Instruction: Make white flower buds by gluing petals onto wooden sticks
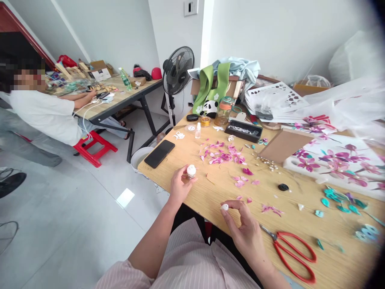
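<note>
wooden worktop (218, 190), near edge, my left hand (179, 187) pinching a white-topped bottle (191, 172), my right hand (246, 229) pinching a small white piece (224, 207)

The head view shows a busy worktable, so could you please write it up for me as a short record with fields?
Left grip: holds a small white-topped bottle
Right grip: pinches a small white piece between thumb and finger
Table: pink petals, black phone, red-handled scissors
Nearest the right wrist: the scissors
Background: black fan, seated person on a red stool
</note>
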`<state>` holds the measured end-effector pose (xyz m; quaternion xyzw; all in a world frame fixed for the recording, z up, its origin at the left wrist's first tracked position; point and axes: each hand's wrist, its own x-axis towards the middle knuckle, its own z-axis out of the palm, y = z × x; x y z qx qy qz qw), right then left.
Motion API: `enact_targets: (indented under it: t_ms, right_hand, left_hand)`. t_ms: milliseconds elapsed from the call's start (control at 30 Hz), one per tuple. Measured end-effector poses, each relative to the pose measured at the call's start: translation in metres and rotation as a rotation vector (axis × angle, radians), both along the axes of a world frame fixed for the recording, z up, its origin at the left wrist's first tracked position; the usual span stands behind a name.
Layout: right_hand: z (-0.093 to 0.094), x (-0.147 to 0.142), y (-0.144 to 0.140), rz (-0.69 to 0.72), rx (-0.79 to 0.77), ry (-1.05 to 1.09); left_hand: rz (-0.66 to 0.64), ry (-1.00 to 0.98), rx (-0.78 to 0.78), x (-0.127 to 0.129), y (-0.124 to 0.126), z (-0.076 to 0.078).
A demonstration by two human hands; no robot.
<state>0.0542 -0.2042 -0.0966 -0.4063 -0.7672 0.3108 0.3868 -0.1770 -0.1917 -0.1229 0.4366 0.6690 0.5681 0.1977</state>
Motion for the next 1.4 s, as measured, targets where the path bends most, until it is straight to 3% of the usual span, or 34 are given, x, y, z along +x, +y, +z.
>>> enact_targets:
  t_ms: [300,1400]
  right_hand:
    - [0.007,-0.003,0.000,0.032,0.148,0.058]
    - [0.012,-0.002,-0.001,0.043,0.198,0.081]
  left_hand:
    - [0.020,0.012,-0.009,0.002,0.000,-0.002]
    - [0.031,0.004,-0.013,0.002,-0.002,0.000]
